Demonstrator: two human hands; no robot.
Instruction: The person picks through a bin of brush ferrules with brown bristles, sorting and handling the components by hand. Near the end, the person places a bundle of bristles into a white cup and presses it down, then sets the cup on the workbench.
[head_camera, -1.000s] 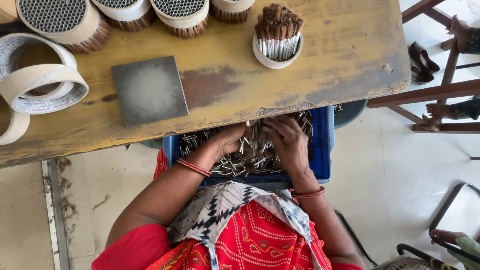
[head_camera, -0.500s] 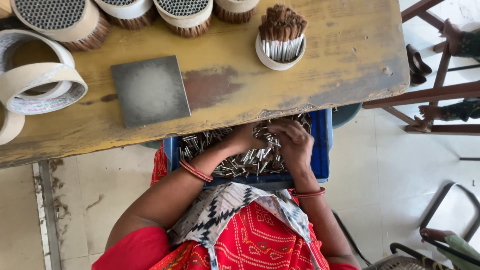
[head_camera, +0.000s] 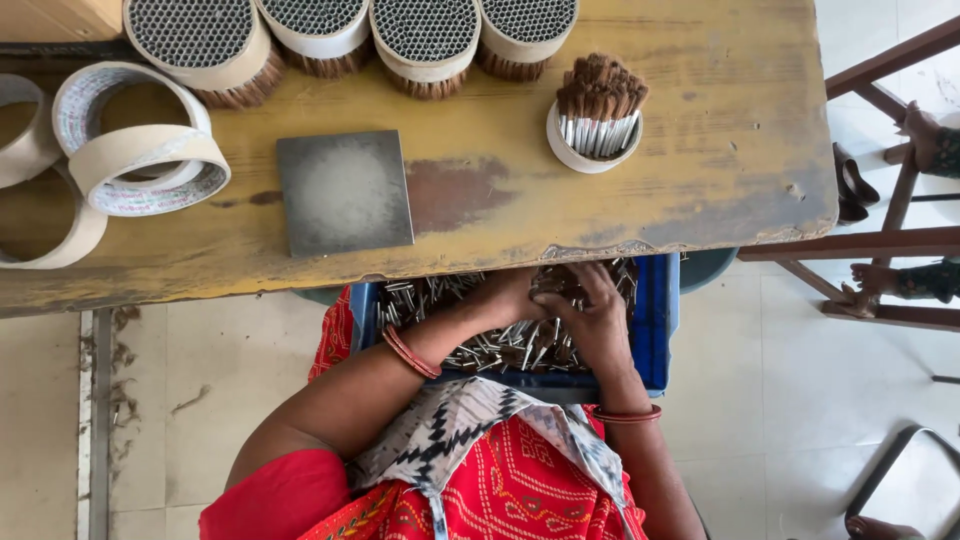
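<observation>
Metal tubes (head_camera: 510, 340), hands (head_camera: 590, 310) closer together

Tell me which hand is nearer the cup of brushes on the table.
Right. The right hand lies in the blue bin almost straight below the cup; the left hand sits farther left.

The small shiny metal tubes (head_camera: 500, 335) are glinting silver, and the blue plastic crate (head_camera: 655, 320) holding them is looking smooth. The yellow wooden table (head_camera: 700, 130) is showing worn, scuffed paint with a bare brown patch. The square grey metal plate (head_camera: 343, 192) on it is appearing dull and matt. At far left, the pale paper tape rings (head_camera: 140, 160) are looking smooth. The small white cup of brown-tipped metal tubes (head_camera: 596, 108) is showing rough, fibrous tops.
</observation>
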